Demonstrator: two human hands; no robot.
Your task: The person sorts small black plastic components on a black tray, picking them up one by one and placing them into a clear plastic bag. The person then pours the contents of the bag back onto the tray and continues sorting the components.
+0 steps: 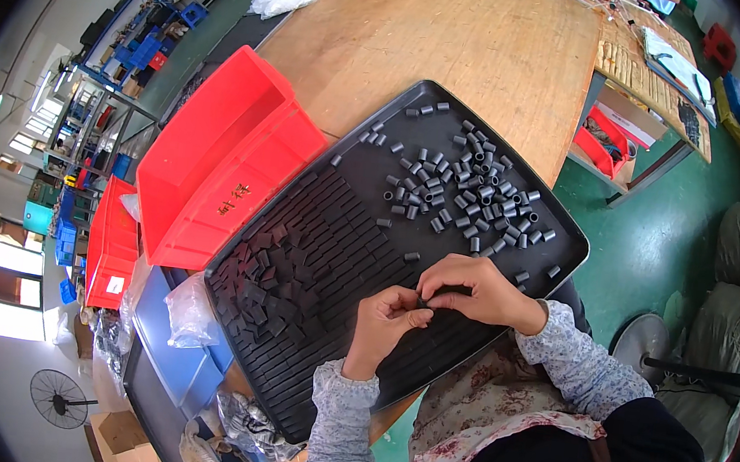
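Both hands meet over our black tray at its 5 o'clock edge: left hand and right hand pinching one small black piece between fingertips. Tray sits on bench; red bin at 9 o'clock. Loose sleeves piled at 1 o'clock. Best we keep the pinch light, pieces aligned.

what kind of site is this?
Likely a small factory or assembly workshop. Both hands work a small dark part over a black tray of loose grey sleeves, beside red bins and blue racks of stock.
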